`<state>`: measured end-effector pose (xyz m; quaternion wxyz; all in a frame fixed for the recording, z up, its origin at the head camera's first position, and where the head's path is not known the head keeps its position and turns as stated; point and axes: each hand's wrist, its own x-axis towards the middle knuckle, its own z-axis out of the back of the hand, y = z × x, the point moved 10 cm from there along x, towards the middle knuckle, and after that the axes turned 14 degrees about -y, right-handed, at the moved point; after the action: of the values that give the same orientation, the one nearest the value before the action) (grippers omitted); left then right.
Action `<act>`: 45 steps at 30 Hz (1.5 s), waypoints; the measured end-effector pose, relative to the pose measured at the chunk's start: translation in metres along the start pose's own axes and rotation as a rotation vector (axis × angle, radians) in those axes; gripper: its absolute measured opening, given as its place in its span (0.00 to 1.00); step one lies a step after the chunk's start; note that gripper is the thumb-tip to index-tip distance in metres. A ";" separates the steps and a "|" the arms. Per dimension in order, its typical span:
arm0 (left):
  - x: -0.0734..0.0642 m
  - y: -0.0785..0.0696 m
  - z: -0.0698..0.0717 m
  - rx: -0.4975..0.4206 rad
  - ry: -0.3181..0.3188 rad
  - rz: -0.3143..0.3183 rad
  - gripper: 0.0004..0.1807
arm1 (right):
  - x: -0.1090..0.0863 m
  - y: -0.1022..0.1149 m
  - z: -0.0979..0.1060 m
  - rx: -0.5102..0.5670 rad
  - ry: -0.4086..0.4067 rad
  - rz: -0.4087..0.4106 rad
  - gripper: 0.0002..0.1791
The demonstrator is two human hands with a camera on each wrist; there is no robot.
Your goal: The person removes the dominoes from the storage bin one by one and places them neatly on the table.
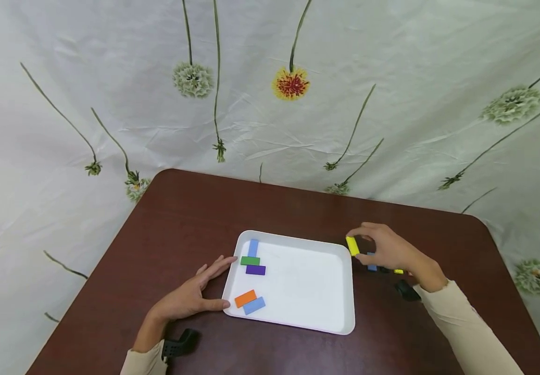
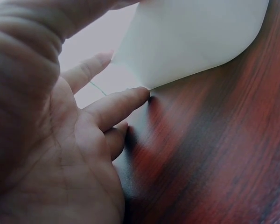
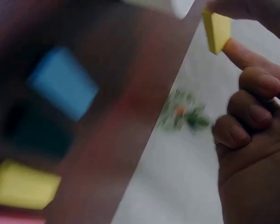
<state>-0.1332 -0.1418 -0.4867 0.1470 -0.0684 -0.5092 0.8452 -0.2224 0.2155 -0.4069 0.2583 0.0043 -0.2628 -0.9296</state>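
white tray [image 1: 307,286]: shallow, rounded rectangle, flat on worktop [image 1: 195,219], left edge touched by left hand [image 1: 187,297] | yellow block [image 1: 352,246]: oblong, tilted, pinched in right hand [image 1: 391,252] near tray's far right corner | five blocks [image 1: 250,261]: lying in tray's left part

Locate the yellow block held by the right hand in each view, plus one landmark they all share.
Head: yellow block right of centre, by the tray's upper-right corner, pinched by the right hand.
Left wrist: not in it.
Right wrist: yellow block near the top right; don't confuse it with the other yellow block at lower left.
Shared landmark: the dark reddish-brown table, visible in all three.
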 end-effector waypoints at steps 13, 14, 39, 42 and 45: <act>-0.001 0.000 0.003 -0.018 0.000 0.014 0.49 | -0.109 -0.066 0.029 -0.143 -0.035 -0.116 0.25; -0.001 0.001 0.003 -0.018 -0.001 0.023 0.49 | -0.114 -0.070 0.031 -0.150 -0.040 -0.120 0.25; 0.002 0.002 0.003 -0.003 -0.008 0.049 0.52 | -0.159 -0.100 0.040 -0.121 -0.195 -0.057 0.25; 0.003 0.002 0.002 0.000 -0.005 0.057 0.52 | -0.162 -0.103 0.038 -0.138 -0.187 -0.090 0.26; 0.003 0.002 0.001 0.004 -0.003 0.066 0.52 | -0.166 -0.106 0.037 -0.150 -0.182 -0.120 0.26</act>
<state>-0.1365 -0.1428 -0.4882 0.1185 -0.0836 -0.5053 0.8506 -0.1344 0.3906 -0.4485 0.1770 -0.0836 -0.2142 -0.9570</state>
